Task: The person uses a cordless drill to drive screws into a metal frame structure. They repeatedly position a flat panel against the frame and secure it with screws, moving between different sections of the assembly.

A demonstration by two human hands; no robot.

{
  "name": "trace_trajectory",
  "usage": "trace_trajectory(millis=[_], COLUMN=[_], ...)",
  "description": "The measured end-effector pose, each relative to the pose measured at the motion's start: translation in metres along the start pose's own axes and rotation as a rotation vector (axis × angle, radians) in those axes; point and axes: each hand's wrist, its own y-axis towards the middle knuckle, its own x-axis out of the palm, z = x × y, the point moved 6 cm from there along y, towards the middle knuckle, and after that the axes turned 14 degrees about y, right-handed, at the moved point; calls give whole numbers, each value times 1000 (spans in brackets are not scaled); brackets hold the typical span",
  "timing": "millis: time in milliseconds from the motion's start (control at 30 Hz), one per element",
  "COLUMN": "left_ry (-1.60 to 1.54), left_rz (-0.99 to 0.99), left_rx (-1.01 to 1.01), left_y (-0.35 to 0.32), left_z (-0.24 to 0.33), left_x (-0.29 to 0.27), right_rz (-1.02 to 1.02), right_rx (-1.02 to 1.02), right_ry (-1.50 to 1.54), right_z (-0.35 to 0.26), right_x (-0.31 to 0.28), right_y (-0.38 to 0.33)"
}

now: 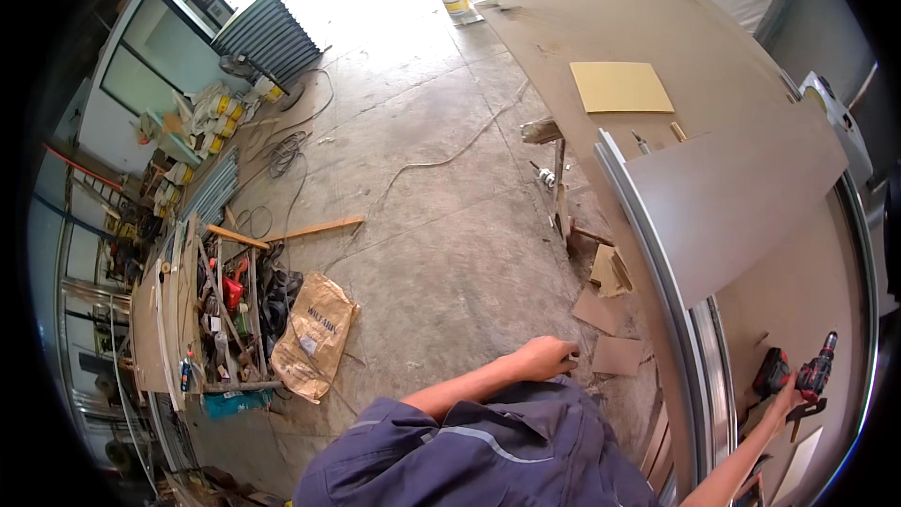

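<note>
Spanning the right half of the view, a big brown board table [657, 33] carries the work; judged from how things lie, the job looks mid-course rather than near its end.

- Grey-brown panel [741, 197] lies on the table, with a curved-looking metal edge strip [648, 235] along its left side. The strip appears seated along the panel, though whether it is fastened I cannot tell.
- Yellow-tan sheet [619, 86] lies flat farther up the table, well apart from both hands, apparently untouched.
- Offcuts of board [610, 314] lie scattered on the concrete floor [422, 207] beside the table, which suggests cutting is already done.
- Paper sack [314, 338] and a rack of tools sit off to the left, not in use.
- Red-and-black cordless drill [812, 376] lies on the table near its lower right edge. Right hand [784, 404] reaches to it, fingers spread and touching the body of the drill, not clearly closed round it.
- Left hand [549, 357] hangs low by the table's near side, fingers curled; a small pale thing may be pinched there, too small to be sure.

Left, by my reading: taking up the drill and whatever fixing follows.
</note>
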Motion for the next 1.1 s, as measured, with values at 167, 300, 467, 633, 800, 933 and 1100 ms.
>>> trace_trajectory(millis=[167, 300, 467, 633, 800, 933, 1100], left_ry=[-10, -73, -83, -97, -9, -98, -206], left_rz=[10, 31, -64, -59, 14, 105, 193], left_rx=[-55, -47, -12, 5, -30, -173, -364], left_y=[-26, -41, -41, -54, -74, -105, -145], left_z=[-20, -33, -59, -125, -210, -289, -359], left_x=[-2, -1, -2, -32, -108, -152, -185], right_rz=[81, -260, -328, -282, -766, -1159, -1352], right_rx=[-301, 1, 112, 272, 458, 649, 810], right_ry=[-423, -535, -447, 14, 88, -31, -323], right_z=[33, 48, -8, -198, -293, -253, -157], right_x=[-19, -29, -83, 45, 243, 356, 397], right_y=[28, 34, 8, -164, -374, -501, -580])
